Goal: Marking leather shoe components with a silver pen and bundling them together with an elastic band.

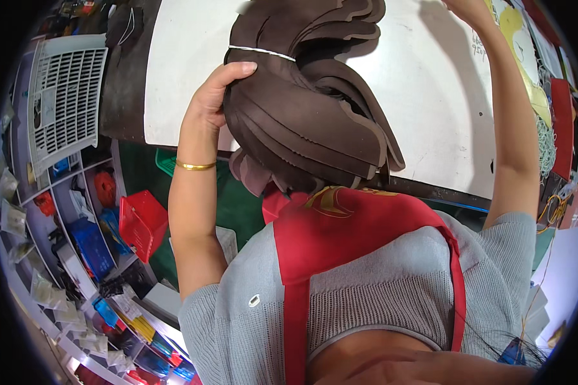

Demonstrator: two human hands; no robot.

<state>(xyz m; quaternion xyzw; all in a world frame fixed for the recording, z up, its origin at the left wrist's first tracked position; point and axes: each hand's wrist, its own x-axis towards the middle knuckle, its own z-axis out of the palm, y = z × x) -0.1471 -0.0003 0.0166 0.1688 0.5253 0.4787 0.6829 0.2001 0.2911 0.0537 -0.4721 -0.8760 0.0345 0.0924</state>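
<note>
A thick bundle of curved dark brown sheet pieces (pixel 289 122), leather-like, is tied round its waist with a white cord (pixel 263 52). My left hand (pixel 215 93) grips its left edge just below that cord, thumb on top and the other fingers hidden behind. The bundle's lower end fans out past the table's near edge, in front of my red apron (pixel 366 224). Mauve-brown pieces (pixel 253 173) show beneath it. Far off at the upper right, my right hand (pixel 459 5) is mostly cut off by the picture's top, so its fingers cannot be made out.
Under the bundle lies a white tabletop (pixel 430 128) with a dark border. Yellow pattern-like pieces (pixel 510 29) and tangled pale green cords (pixel 546 147) sit at the right edge. To the left are a white slatted crate (pixel 67 96), a red basket (pixel 144 224) and filled shelves.
</note>
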